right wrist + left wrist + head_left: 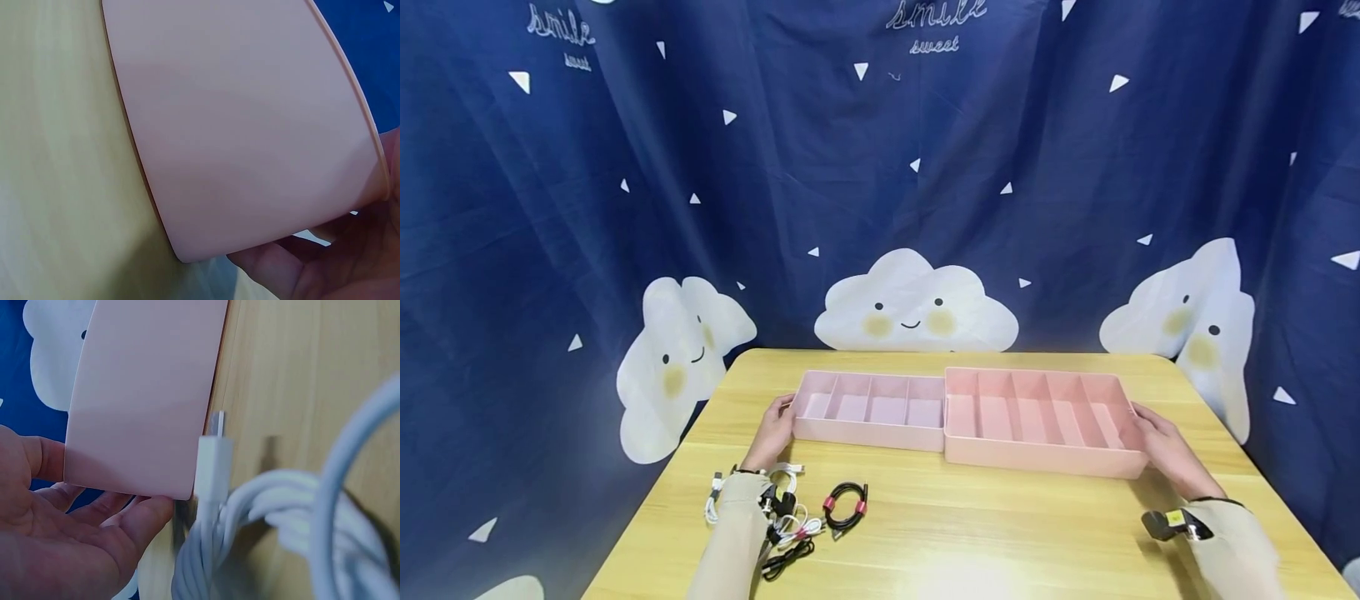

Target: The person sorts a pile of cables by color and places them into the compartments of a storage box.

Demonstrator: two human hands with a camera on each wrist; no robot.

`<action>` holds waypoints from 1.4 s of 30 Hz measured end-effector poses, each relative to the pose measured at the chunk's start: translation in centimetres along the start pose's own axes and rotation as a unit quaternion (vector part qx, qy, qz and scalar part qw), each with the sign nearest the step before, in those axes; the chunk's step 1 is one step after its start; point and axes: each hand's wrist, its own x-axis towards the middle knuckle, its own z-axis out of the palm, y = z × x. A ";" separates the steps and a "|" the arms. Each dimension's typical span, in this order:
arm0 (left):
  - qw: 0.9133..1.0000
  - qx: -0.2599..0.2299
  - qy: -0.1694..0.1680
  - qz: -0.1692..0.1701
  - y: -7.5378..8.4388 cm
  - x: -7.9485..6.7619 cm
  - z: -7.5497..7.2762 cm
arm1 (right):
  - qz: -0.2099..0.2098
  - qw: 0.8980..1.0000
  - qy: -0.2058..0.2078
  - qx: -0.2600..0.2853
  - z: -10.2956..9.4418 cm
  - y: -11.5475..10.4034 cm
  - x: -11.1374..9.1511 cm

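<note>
Two divided storage boxes stand end to end on the table, touching. The left, narrower one is a lilac storage box [865, 433]; the right, larger one is a pink storage box [1045, 462]. At the lilac box's left end my left hand [775, 429] grips the end wall, one digit up at the rim and the others along the outside. My right hand [1168, 450] holds the right end of the pink box in a similar way, a digit at the rim [365, 112]. Some fingertips are hidden behind the walls. Every visible compartment looks bare.
Near the left forearm lie a white cable [212, 469], a black coiled cable [846, 527] with red ties, another black cable [786, 560] and more white leads [711, 500]. The wood-grain table [985, 525] reaches back to a blue curtain [910, 200] with clouds.
</note>
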 end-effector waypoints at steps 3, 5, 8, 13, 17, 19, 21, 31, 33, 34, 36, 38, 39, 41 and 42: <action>1.000 0.003 0.004 0.001 0.0 -0.1 -0.4 | 0.003 1.000 -0.008 0.005 0.2 -0.3 0.4; 1.000 0.005 0.007 0.002 -0.2 0.0 -0.8 | 0.003 1.000 -0.014 0.010 0.5 -0.4 0.5; 1.000 0.007 0.009 0.000 -0.5 0.2 -1.2 | 0.000 1.000 -0.017 0.012 0.8 -0.6 0.8; 1.000 -0.011 0.005 -0.016 -0.7 0.5 -1.4 | 0.002 1.000 -0.017 0.010 1.0 -0.7 0.9; 0.999 -0.021 0.008 -0.024 -0.8 0.5 -1.5 | -0.003 1.000 -0.020 -0.003 0.7 -0.5 0.9; 0.999 -0.024 0.010 -0.026 -0.8 0.5 -1.6 | -0.005 1.000 -0.023 -0.007 0.6 -0.5 1.0; 0.999 -0.027 0.007 -0.024 -0.9 0.6 -1.6 | -0.006 1.000 -0.024 -0.015 0.3 -0.3 1.0; 1.000 -0.028 0.008 -0.010 -0.9 0.7 -1.3 | -0.042 0.998 -0.014 -0.052 -0.2 -0.3 1.6; 1.000 -0.028 0.010 -0.009 -1.0 0.8 -1.2 | -0.055 0.996 -0.007 -0.065 -0.3 -0.2 1.7; 1.000 -0.027 0.009 -0.006 -0.9 0.8 -1.2 | -0.062 0.996 -0.005 -0.070 -0.3 -0.2 1.7; 1.000 -0.026 0.007 -0.007 -0.9 0.8 -1.1 | -0.073 0.993 0.002 -0.092 -0.5 -0.2 1.8; 1.000 -0.025 0.005 -0.011 -0.8 0.8 -1.2 | -0.083 0.990 0.007 -0.115 -0.6 -0.3 1.9; 1.000 -0.023 0.002 -0.014 -0.8 0.7 -1.2 | -0.089 0.988 0.008 -0.123 -0.5 -0.3 1.9; 1.000 -0.023 0.000 -0.021 -0.8 0.5 -1.4 | -0.093 0.986 0.009 -0.139 -0.4 -0.4 2.0; 0.999 -0.025 0.002 -0.023 -0.8 0.4 -1.5 | -0.096 0.985 0.009 -0.145 -0.3 -0.4 2.1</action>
